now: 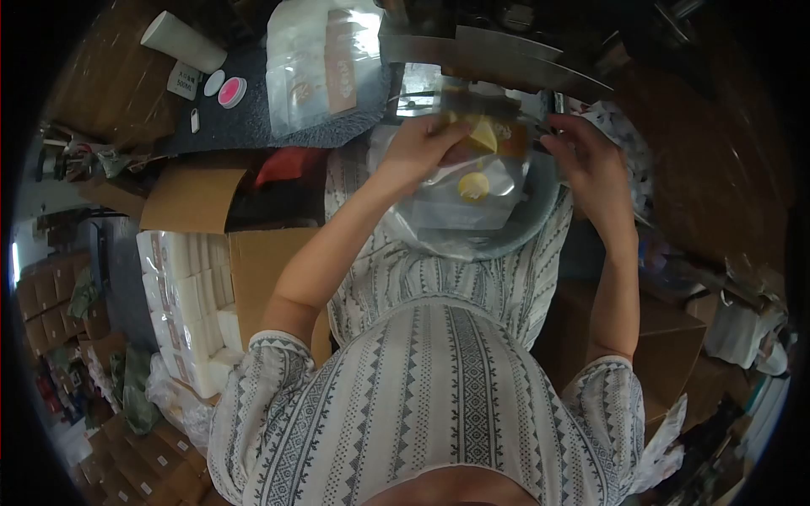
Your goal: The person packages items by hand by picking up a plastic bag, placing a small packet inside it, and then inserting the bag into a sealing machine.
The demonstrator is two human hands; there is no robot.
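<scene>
Clear bag (498, 211) sits over the basin (544, 207), left hand (419, 150) pinching its upper part, probably to steady it. Right hand (597, 164) apart, at basin's right, fingertips curled; can't tell if gripping. Basin's on the lap (439, 282), likely for support. Filled-looking pouch (295, 76) beyond basin, left; carton (190, 198) left of it, presumably within reach.

head | worn above torso (422, 379) | faces forward and down | close
</scene>
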